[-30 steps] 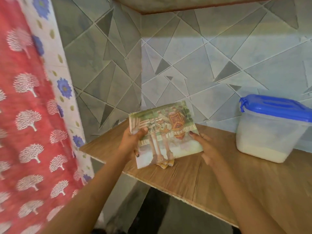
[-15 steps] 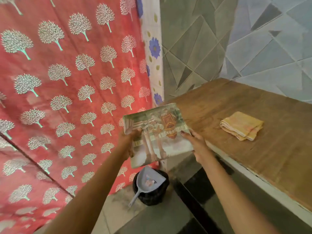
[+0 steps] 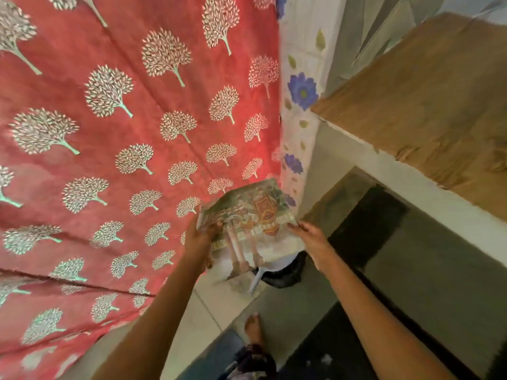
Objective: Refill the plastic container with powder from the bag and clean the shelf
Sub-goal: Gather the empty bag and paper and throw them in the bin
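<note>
Black bin (image 3: 288,271) stands on the floor (image 3: 428,272) at the foot of the curtain, and most of it is hidden behind the printed sheet (image 3: 248,229) held above it. Inside it sits a grey dustpan (image 3: 262,272) whose handle pokes out over the rim toward the camera; whatever else the bin holds cannot be made out.

Both hands carry the sheet over the bin. The left hand (image 3: 201,238) grips its left edge, thumb on the printed face and the other fingers tucked out of sight underneath. The right hand (image 3: 312,239) lies along the right edge with its fingers fairly straight and their tips against the sheet, propping it rather than wrapping round it. The sheet tilts, its near edge lower. Its lower part looks pale, and the blur leaves it unclear whether that is print or something lying on it.

Up on the right is the wooden shelf (image 3: 428,89), seen from above and cut off by the frame edge, with a white front edge below it. A red curtain (image 3: 109,138) patterned with pale trees fills the left side, and a strip of white cloth (image 3: 301,91) with blue flowers hangs between it and the shelf. Low down, a bare foot (image 3: 253,327) shows on the floor, half covered by dark cloth.
</note>
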